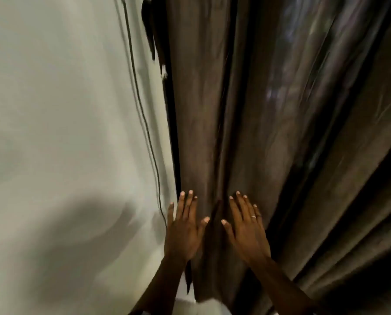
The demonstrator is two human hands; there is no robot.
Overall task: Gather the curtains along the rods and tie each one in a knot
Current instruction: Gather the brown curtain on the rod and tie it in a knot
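A dark brown curtain (269, 114) hangs in long folds across the middle and right of the view. My left hand (184, 228) lies flat with straight fingers on the curtain's left edge, next to the wall. My right hand (246, 228), with a ring on one finger, lies flat on the fabric a little to the right, fingers straight and spread. A dark fold of cloth runs between the two hands. The rod is out of view.
A pale wall (65, 133) fills the left half. A thin dark cable (144, 123) runs down the wall close to the curtain's edge. Something dark (151, 30) hangs at the top by the curtain.
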